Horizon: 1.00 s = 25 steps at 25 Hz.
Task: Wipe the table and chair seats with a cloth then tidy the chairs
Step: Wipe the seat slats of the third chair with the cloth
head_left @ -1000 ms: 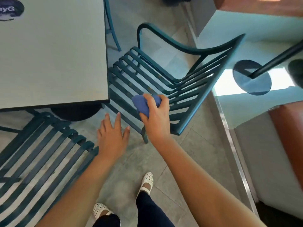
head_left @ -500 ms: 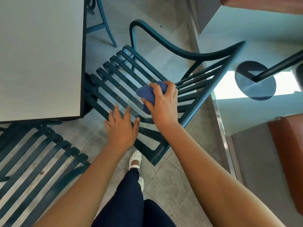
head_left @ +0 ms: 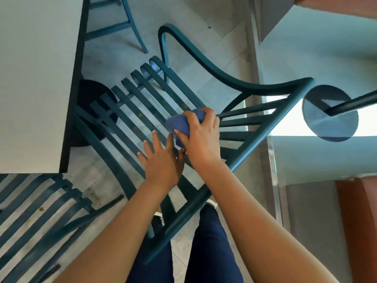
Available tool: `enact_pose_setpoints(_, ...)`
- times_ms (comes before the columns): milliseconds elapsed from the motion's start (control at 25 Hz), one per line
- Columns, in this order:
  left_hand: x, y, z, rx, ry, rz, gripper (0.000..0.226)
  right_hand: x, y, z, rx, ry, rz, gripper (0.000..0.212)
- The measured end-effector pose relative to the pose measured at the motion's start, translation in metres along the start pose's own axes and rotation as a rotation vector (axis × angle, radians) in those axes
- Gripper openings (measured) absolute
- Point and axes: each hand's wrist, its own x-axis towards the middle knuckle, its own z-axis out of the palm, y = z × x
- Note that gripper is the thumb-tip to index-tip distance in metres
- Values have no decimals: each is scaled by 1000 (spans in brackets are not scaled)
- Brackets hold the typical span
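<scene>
Closest in, the person's legs in dark navy trousers (head_left: 210, 248) stand right against the back edge of a teal slatted metal chair (head_left: 130, 111), white shoes (head_left: 211, 203) just showing past the frame. Both bare forearms reach forward over the seat. The left hand (head_left: 161, 160) lies over the slats with fingers straight and spread, holding nothing; whether the palm actually presses the slats is hard to tell. Just beside it, touching at the fingertips, the right hand (head_left: 201, 135) has its fingers curled tight around a bunched blue cloth (head_left: 182, 123), which sits on the seat slats near where the seat meets the backrest. To the lower left, a second teal slatted chair seat (head_left: 38, 217) carries small specks of debris. Beyond that, the pale grey square tabletop (head_left: 36, 78) fills the upper left, its dark round base (head_left: 98, 111) visible through the slats on the grey tiled floor (head_left: 204, 48).
</scene>
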Motion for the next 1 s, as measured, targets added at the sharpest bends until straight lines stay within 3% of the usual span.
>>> enact_pose_setpoints(160, 23, 42, 6, -7, -27, -124, 63, 39, 43, -25, -59, -176, -108, 44)
enact_pose_setpoints(360, 56, 74, 14, -51, -128, -322, 66, 96, 87, -48, -116, -280, -257, 44)
enact_pose_setpoints(600, 101, 88, 16, -322, -248, -449, 62, 163, 107, -52, -132, -463, -341, 42)
enact_pose_setpoints(1000, 152, 95, -3, -707, -102, -724, 44, 263, 98, -6, -158, -710, -580, 41)
